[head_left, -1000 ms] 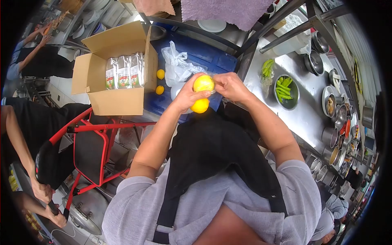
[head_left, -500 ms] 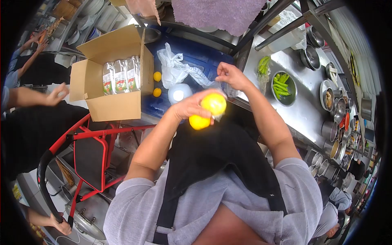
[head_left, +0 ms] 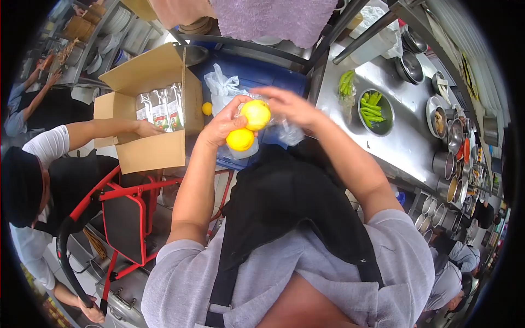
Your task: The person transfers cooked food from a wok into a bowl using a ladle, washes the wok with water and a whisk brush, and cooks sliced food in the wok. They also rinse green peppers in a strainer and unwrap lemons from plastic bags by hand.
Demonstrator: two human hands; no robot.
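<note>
My left hand (head_left: 221, 123) is closed around two yellow lemons: an upper lemon (head_left: 256, 114) and a lower lemon (head_left: 239, 140). Just to their right, my right hand (head_left: 290, 106) reaches across with its fingers toward the upper lemon, smeared by motion. Clear plastic (head_left: 290, 133) hangs below the right hand; whether the fingers grip it is hidden. Behind the left hand, a whitish plastic bag (head_left: 220, 85) lies on the blue surface (head_left: 273, 68). Another lemon (head_left: 206, 108) rests there beside the cardboard box.
A co-worker's hand (head_left: 149, 129) reaches into an open cardboard box (head_left: 150, 156) holding several packets (head_left: 159, 112). A red-framed cart (head_left: 143, 216) stands at left. On the steel counter (head_left: 377, 156) are a bowl of green peppers (head_left: 372, 112) and several metal bowls.
Both my hands have moved left, the left one carrying the two lemons. My right hand has come closer to them. The co-worker's arm now extends into the box.
</note>
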